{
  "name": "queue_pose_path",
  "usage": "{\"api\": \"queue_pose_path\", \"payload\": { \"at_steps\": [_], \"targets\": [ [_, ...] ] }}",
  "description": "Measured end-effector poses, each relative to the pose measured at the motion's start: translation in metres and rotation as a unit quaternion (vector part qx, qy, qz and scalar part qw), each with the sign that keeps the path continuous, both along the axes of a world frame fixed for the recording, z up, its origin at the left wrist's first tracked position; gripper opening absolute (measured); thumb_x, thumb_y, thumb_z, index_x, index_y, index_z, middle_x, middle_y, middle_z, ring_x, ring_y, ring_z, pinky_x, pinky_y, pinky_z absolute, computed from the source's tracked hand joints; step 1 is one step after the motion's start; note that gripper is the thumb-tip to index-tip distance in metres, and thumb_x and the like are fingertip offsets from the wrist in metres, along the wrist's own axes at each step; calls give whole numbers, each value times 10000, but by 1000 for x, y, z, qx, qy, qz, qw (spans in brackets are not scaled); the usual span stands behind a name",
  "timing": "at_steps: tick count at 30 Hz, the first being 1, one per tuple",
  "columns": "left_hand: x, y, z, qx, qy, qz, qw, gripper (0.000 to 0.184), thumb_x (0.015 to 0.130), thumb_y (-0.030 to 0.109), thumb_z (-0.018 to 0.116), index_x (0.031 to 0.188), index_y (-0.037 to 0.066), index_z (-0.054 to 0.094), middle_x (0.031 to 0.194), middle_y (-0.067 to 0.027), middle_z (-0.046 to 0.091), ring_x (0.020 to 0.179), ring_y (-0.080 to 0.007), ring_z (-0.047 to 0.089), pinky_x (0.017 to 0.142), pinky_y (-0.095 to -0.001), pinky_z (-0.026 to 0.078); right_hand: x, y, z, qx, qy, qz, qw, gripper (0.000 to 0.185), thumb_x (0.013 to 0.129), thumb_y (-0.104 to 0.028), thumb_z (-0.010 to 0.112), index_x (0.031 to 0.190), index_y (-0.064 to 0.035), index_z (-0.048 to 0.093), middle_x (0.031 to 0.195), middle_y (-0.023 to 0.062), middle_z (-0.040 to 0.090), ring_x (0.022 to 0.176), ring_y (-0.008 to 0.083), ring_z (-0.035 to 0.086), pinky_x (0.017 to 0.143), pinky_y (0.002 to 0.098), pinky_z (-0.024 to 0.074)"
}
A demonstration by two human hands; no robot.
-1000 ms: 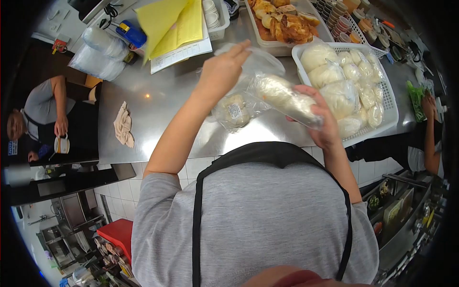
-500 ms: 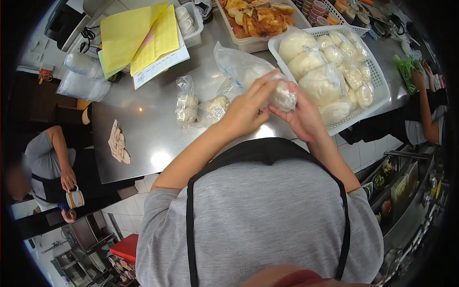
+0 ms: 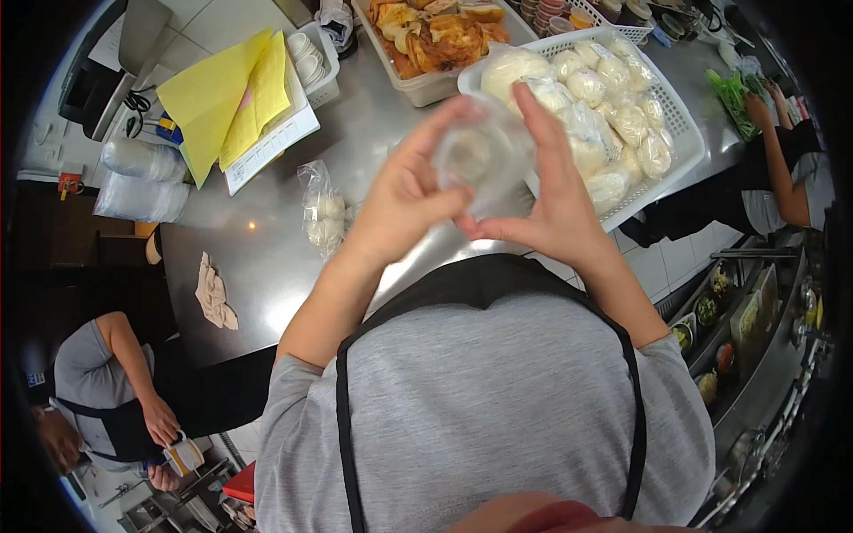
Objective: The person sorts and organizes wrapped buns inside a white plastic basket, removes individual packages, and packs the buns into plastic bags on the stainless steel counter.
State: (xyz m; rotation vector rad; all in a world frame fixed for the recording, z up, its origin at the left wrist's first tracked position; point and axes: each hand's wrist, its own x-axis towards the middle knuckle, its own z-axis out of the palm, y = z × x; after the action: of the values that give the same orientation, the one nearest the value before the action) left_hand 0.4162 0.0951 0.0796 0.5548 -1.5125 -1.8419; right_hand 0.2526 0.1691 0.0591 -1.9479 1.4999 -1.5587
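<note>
A clear plastic bag (image 3: 484, 153) with something pale inside is held up between my two hands, smeared by motion. My left hand (image 3: 402, 191) curls its fingers and thumb around the bag's left side. My right hand (image 3: 560, 191) cups the other side, fingers raised and thumb reaching toward the left fingertips. Just beyond the bag stands a white perforated basket (image 3: 684, 169) holding bagged balls of pale dough (image 3: 586, 86). On the steel table, left of my left hand, lies a small bag of white dough balls (image 3: 324, 218). Another bag beside it is mostly hidden by my forearm.
A tub of roasted meat (image 3: 444, 46) stands at the back. Yellow papers (image 3: 222, 98), stacked clear lids (image 3: 142, 182) and a crumpled cloth (image 3: 213, 293) are on the left. One co-worker (image 3: 115, 391) holds a mug (image 3: 184, 455); another handles greens (image 3: 733, 105) at right.
Both hands have lifted the bag higher and it now blurs with motion. My right fingers have straightened upward. The whole view has shifted slightly, and the co-worker with the mug appears lower.
</note>
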Motion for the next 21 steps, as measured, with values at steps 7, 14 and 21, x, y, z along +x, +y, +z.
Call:
{"api": "queue_pose_path", "payload": {
  "at_steps": [7,14,21],
  "targets": [
    [13,1,6,-93,-10,-66,993,480,810,-87,483,1282,-1,504,1244,-107,503,740,-69,565,635,-199,503,-49,-15,7,103,3,50,993,287,749,34,539,1008,-45,635,878,47,613,806,171,587,725,290,465],
    [108,-30,-15,-170,-58,237,955,343,835,-63,518,1173,-19,560,1186,-83,524,753,-71,561,735,-229,494,-133,-61,57,-69,182,-132,972,349,796,107,434,1040,-35,640,1001,46,580,929,139,555,840,229,414],
    [182,-42,-62,-234,-386,424,785,579,780,205,726,1277,34,485,1257,-118,475,1049,-228,528,868,-349,451,-122,-118,-14,173,295,-44,939,260,840,-31,553,1088,-63,625,1060,108,568,1007,269,552,889,320,416]
  ]
}}
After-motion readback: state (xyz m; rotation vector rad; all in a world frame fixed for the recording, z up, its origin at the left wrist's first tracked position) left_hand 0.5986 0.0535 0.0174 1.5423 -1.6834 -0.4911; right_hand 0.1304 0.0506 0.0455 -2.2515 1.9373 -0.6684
